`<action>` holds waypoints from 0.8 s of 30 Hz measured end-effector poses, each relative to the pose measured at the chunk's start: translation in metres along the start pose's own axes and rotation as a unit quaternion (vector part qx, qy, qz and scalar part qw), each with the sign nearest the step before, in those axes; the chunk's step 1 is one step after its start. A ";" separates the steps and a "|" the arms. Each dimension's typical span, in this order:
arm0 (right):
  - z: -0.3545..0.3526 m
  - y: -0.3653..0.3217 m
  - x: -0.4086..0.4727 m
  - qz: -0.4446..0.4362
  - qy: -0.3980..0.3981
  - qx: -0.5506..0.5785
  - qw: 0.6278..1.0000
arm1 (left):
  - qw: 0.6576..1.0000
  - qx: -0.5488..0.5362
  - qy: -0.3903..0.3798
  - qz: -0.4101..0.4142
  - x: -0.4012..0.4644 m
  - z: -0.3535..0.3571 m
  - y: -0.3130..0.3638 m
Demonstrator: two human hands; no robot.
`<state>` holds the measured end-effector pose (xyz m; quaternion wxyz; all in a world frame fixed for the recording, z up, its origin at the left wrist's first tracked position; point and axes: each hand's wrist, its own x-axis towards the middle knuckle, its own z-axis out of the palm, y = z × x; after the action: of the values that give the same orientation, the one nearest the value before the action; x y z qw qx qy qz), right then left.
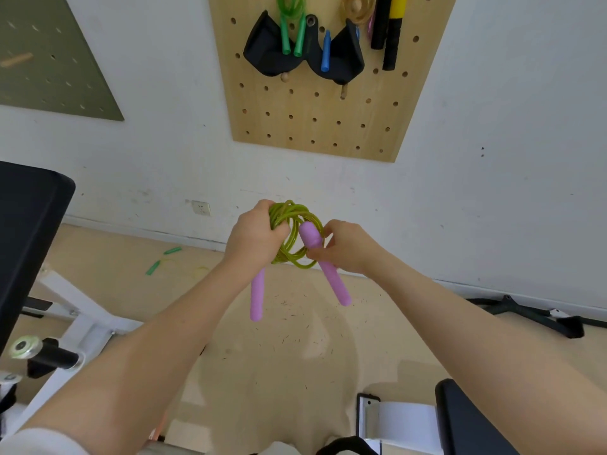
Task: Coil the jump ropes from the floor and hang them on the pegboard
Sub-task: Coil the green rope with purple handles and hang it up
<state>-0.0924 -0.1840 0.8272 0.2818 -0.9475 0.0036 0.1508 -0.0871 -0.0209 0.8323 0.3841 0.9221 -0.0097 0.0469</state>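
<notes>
rope: yellow-green coil [292, 236] with two pink handles, held up in front of the wall, below the pegboard and well above the floor

left hand: left hand [254, 238] has its grip wrapped tight round the left side of the coil, fingers curled over the loops

left handle: handle [257, 298] hangs straight down from under that fist, loose at the bottom end

right hand: right hand [345, 246] is pinching the second handle [323, 262] about mid-way, thumb and fingers closed on it; this one's tilted, fat end up against the coil, thin end pointing down and right

pegboard: wooden pegboard [315, 119] on the wall straight ahead, lower half just bare holes

already up there: a green rope [290, 24] with both handles dangling, a clear amber coil [358, 9] on a peg, a blue handle [325, 52], a black-and-yellow handle pair [391, 31], plus some black padded thing [303, 57] hanging across the middle

floor: beige floor [295, 339], a bit scuffed with little dark bits; another rope with green handles [163, 259] lies near the wall, off to the left, well apart from the hands

other stuff: black bench pad [29, 224] on a white frame at left, a grey-green board [49, 60] on the wall up left, black straps [538, 315] on the floor at right
</notes>
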 end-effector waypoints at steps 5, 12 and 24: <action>-0.010 -0.011 -0.006 -0.007 0.018 -0.113 0.993 | 0.984 0.174 -0.016 0.042 -0.001 0.005 -0.008; -0.030 -0.026 -0.015 -0.140 0.082 -0.306 0.938 | 0.986 0.157 -0.056 0.004 0.004 0.009 -0.030; -0.066 -0.023 -0.029 -0.137 -0.020 0.330 0.934 | 0.959 -0.218 -0.179 -0.022 0.006 -0.014 -0.026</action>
<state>-0.0994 -0.2024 0.9003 0.5965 -0.7893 -0.0821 0.1205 -0.0805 0.0078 0.8246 0.5688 0.8092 -0.0675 -0.1305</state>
